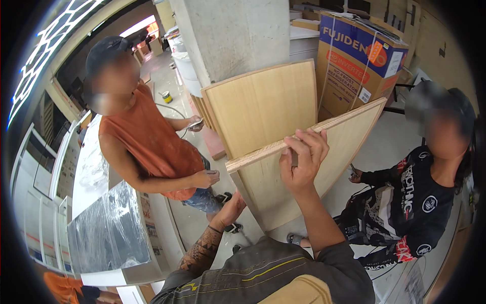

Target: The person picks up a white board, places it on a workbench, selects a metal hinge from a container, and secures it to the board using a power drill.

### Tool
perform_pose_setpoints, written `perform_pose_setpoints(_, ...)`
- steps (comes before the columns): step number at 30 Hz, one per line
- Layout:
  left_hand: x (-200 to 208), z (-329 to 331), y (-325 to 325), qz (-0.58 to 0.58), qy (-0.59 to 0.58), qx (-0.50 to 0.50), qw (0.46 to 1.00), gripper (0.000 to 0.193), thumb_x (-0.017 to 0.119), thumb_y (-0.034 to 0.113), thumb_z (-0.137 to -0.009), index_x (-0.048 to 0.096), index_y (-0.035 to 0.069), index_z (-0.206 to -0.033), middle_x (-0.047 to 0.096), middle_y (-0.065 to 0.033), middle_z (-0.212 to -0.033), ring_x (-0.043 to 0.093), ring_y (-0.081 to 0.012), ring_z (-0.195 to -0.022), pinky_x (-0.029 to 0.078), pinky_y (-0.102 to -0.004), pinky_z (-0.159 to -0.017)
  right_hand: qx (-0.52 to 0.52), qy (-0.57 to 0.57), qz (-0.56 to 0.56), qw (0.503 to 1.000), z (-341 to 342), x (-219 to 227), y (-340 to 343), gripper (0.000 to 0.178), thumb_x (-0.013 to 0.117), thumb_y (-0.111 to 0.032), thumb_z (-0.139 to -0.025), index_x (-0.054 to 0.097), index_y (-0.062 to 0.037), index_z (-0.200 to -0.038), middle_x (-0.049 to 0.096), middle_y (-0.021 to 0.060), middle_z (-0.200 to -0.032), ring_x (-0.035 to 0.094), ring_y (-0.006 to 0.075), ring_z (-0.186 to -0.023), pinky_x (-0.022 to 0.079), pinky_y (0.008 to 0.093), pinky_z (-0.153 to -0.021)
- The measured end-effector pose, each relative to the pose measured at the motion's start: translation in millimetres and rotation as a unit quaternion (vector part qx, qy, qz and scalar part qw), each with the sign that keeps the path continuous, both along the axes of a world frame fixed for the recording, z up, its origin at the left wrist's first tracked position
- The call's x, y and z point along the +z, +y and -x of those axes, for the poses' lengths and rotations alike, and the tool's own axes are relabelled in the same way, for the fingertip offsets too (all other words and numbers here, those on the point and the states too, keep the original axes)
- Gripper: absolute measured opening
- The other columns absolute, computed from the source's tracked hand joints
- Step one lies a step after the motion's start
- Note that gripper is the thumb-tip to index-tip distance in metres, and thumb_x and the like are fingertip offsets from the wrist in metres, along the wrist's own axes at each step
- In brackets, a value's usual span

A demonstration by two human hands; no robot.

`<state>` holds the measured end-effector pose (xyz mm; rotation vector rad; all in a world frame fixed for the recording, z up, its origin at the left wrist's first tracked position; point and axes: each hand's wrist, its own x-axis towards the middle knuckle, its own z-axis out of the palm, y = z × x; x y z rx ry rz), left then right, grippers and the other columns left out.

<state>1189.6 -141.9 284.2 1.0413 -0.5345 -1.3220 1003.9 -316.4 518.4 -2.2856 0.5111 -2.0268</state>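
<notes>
A pale plywood panel (288,190) stands tilted upright in front of me, its layered edge uppermost. Over that top edge my right hand (305,158) is hooked, fingers on top and thumb against the near face, closed on the panel. At the lower left, my left hand (232,209) grips the panel's left side edge, with its fingertips partly hidden there. Just beyond stands a second plywood panel (263,104), upright near a concrete pillar (235,38); its lower part is covered by the panel I hold.
A person in an orange sleeveless shirt (147,137) stands at left, holding a small object. Another in a black printed top (425,202) is at right. A tall refrigerator carton (354,66) stands behind the panels. A plastic-wrapped dark panel (109,228) lies at lower left.
</notes>
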Motion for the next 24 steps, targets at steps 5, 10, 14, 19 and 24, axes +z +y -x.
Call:
perform_pose_setpoints(5, -31.2, 15.4, 22.1, -0.120, -0.320, 0.031, 0.939, 0.077, 0.027, 0.060, -0.108, 0.067, -0.006, -0.116, 0.073, -0.0202, -0.113, 0.067, -0.0311, -0.113, 0.048, -0.0409, -0.099, -0.017, 0.016, -0.008, 1.000, -10.0, 2.6, -19.9, 0.028, 0.068, -0.011, -0.084, 0.069, -0.0106, -0.112, 0.060, 0.0116, -0.121, 0.051, 0.0360, -0.122, 0.026, 0.0587, -0.117)
perform_pose_setpoints(10, -227.0, 27.2, 199.6, -0.228, -0.617, -0.161, 0.736, 0.049, 0.042, 0.043, -0.107, 0.068, 0.002, -0.104, 0.070, -0.0288, -0.108, 0.067, -0.0465, -0.101, 0.052, -0.0553, -0.085, 0.031, 0.035, -0.024, 0.999, -60.2, 18.1, -32.0, 0.029, 0.069, -0.015, -0.085, 0.068, -0.0100, -0.114, 0.060, 0.0127, -0.119, 0.052, 0.0360, -0.121, 0.027, 0.0592, -0.116)
perform_pose_setpoints(14, -249.7, 71.4, 311.4, -0.394, -0.475, -0.245, 0.748, 0.042, 0.049, 0.039, -0.105, 0.069, 0.004, -0.113, 0.071, -0.0272, -0.111, 0.070, -0.0431, -0.101, 0.054, -0.0519, -0.083, 0.026, 0.096, -0.027, 0.995, -90.2, 18.7, -59.2, 0.035, 0.069, -0.019, -0.087, 0.068, -0.0088, -0.121, 0.059, 0.0131, -0.116, 0.051, 0.0355, -0.119, 0.028, 0.0595, -0.116)
perform_pose_setpoints(19, -247.2, 97.1, 346.2, -0.457, -0.395, -0.147, 0.783, 0.041, 0.050, 0.039, -0.105, 0.069, 0.004, -0.115, 0.071, -0.0265, -0.111, 0.070, -0.0420, -0.101, 0.054, -0.0510, -0.084, 0.012, 0.168, -0.031, 0.985, -138.2, 17.5, -94.8, 0.042, 0.069, -0.019, -0.086, 0.069, -0.0096, -0.126, 0.057, 0.0144, -0.114, 0.049, 0.0356, -0.115, 0.031, 0.0553, -0.115)
perform_pose_setpoints(24, -250.4, 95.1, 312.9, -0.408, -0.363, -0.022, 0.837, 0.041, 0.051, 0.039, -0.105, 0.069, 0.005, -0.117, 0.071, -0.0257, -0.112, 0.070, -0.0409, -0.101, 0.054, -0.0501, -0.084, 0.025, 0.186, -0.059, 0.980, -192.2, 3.6, -125.7, 0.039, 0.070, -0.020, -0.083, 0.072, -0.0100, -0.121, 0.056, 0.0161, -0.117, 0.050, 0.0362, -0.121, 0.028, 0.0577, -0.118)
